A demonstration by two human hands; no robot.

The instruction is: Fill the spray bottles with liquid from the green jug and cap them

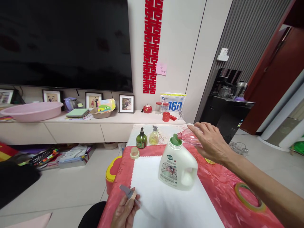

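My right hand (209, 139) is wrapped round a clear pink bottle (188, 136), tilted nearly level. Its mouth meets the green spout in the opening of a pale green detergent jug (177, 167), which stands upright with a printed label. Whether liquid is flowing, I cannot tell. Low in front, my left hand (125, 209) pinches a grey pump head (127, 191) with a tan collar and a thin tube pointing down to the right. A white sheet (149, 177) lies under the jug. On its far left corner sits a translucent cap (134, 152).
A green pump bottle (142, 140) and a clear spray bottle (154, 136) stand at the table's far end. A tape roll (249, 196) lies on the red tablecloth (213, 186) at right. A yellow-and-red stool (112, 172) stands left of the table.
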